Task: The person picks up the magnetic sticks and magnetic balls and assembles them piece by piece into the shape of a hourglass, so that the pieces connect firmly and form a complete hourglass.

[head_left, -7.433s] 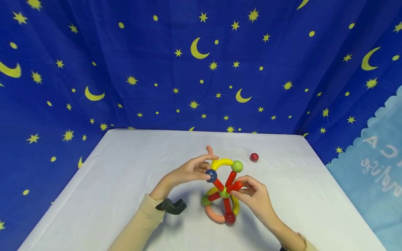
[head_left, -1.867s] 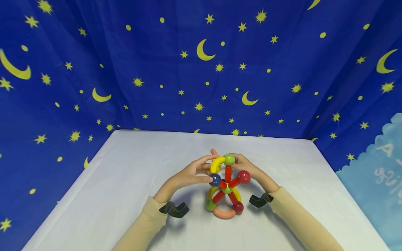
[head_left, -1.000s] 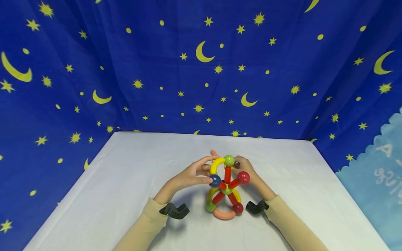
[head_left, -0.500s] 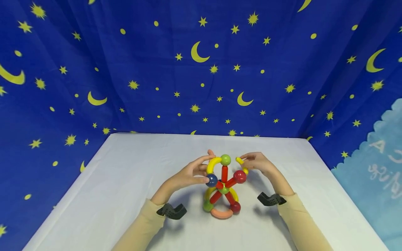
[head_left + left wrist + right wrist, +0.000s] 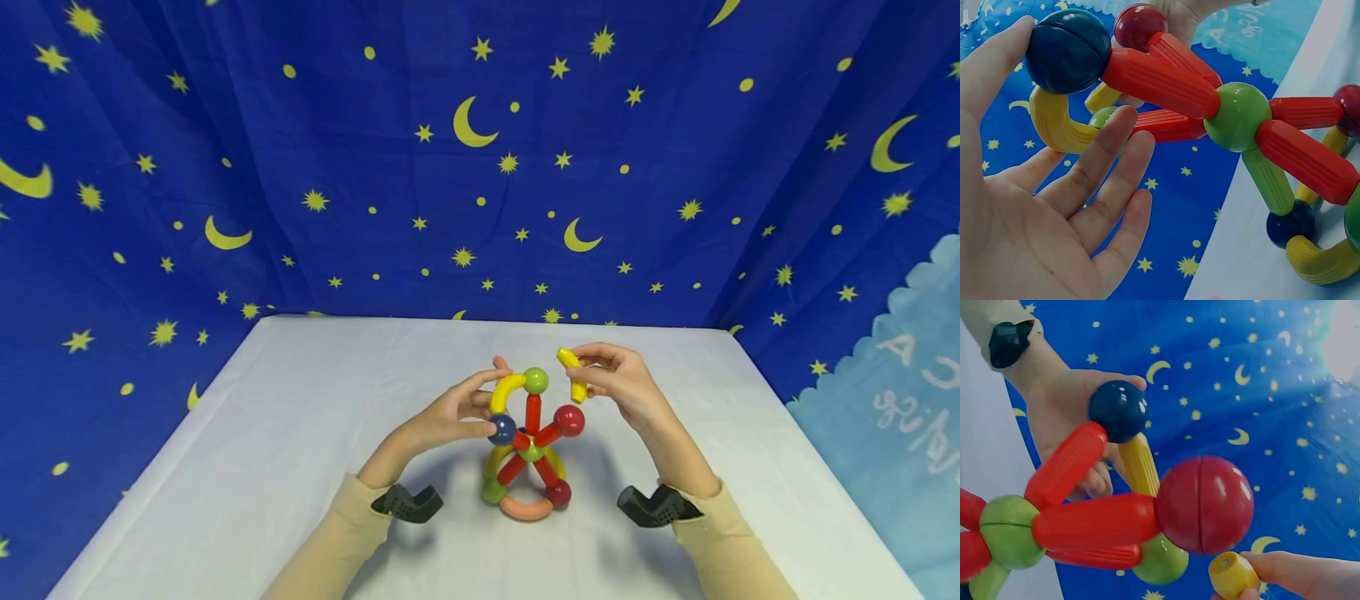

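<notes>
A toy structure of magnetic balls and rods stands on the table, its red rods meeting at a green centre ball. My left hand steadies it at the upper left, thumb on the blue ball and index finger behind the yellow curved rod under it. The other left fingers spread loosely. My right hand pinches a separate yellow curved rod between thumb and fingers, up beside the green top ball. Below that rod is a large red ball on a red rod's end.
The structure's base has a pink curved rod between a green ball and a red ball. Another pink rod shows behind my left hand. The white table ends at a blue star-patterned curtain.
My right hand came out from behind the structure and rose to the right with the yellow curved rod. The red ball loose on the table earliest is gone from there. My left hand stayed.
</notes>
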